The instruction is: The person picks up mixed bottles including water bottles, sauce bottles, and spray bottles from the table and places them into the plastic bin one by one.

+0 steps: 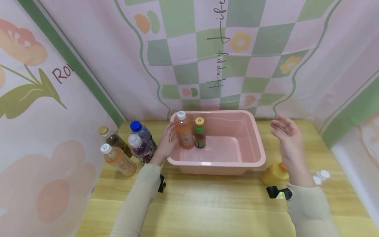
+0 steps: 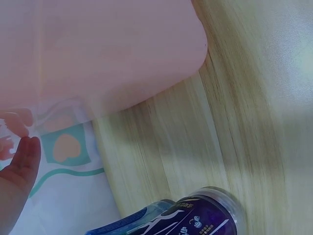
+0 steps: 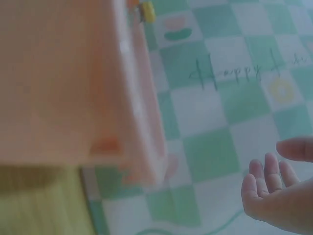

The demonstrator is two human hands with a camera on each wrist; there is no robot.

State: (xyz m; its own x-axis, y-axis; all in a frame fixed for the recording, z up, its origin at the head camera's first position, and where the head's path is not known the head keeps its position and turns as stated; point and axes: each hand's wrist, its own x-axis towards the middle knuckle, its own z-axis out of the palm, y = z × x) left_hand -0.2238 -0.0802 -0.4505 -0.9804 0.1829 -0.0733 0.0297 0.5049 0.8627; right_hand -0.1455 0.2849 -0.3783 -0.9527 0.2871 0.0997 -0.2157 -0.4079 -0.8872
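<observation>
my left hand (image 1: 165, 144), fingers fairly straight, is nearer, by the left rim of the pink basin (image 1: 225, 148); my empty right hand (image 1: 291, 141), relaxed, hangs apart past its right end. its long axis runs between them, an orange bottle (image 1: 186, 136) inside.

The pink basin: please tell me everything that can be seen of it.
The pink basin is rectangular, with rounded corners and a broad, outturned rim; it looks like glossy plastic. It stands upright on the wooden table before the checkered curtain. An orange drink bottle and a yellow-capped bottle stand inside at its left end. The left hand is at its left rim, contact uncertain; the right hand is apart.
</observation>
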